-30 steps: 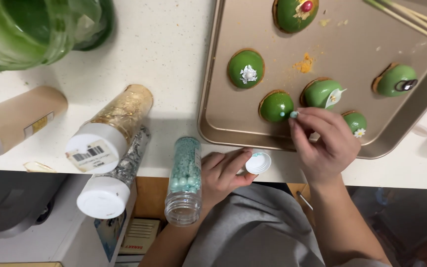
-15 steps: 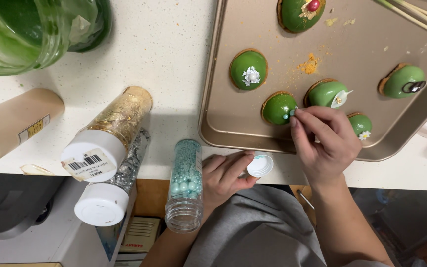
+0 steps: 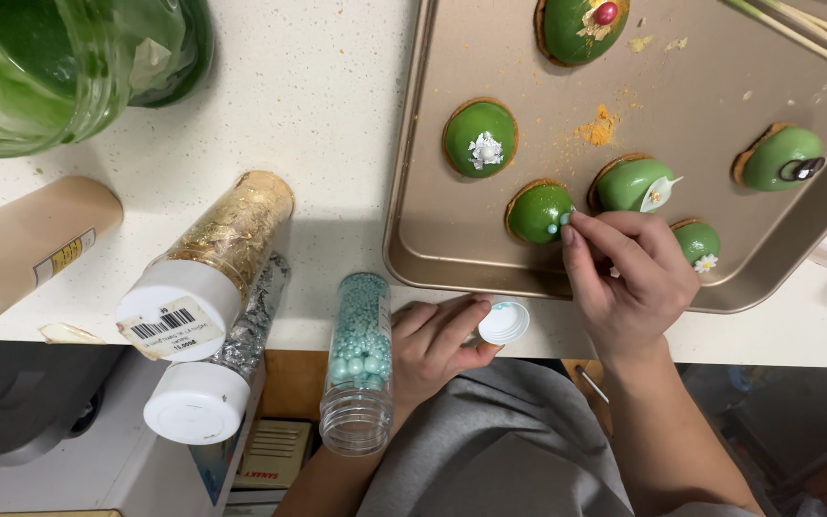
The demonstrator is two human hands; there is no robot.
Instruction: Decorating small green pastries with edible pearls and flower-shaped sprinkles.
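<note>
Near the tray's [image 3: 413, 191] front edge, the right hand [image 3: 629, 278] pinches a pearl onto a green cake [image 3: 538, 212]. Left hand [image 3: 437, 349] grips a white cap [image 3: 502, 323] at the counter's [image 3: 327, 124] edge. Pressing hard could dent the glaze; the open bottle [image 3: 358, 364] overhangs and could roll off.

Head-worn view — steeply down, close over counter edge [image 3: 337, 335]

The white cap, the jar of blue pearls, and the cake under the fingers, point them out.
white cap [image 3: 503, 323], head view, its open inside.
jar of blue pearls [image 3: 360, 335], head view, pearl-filled upper half.
green cake [image 3: 536, 213], head view, glazed dome top.
</note>
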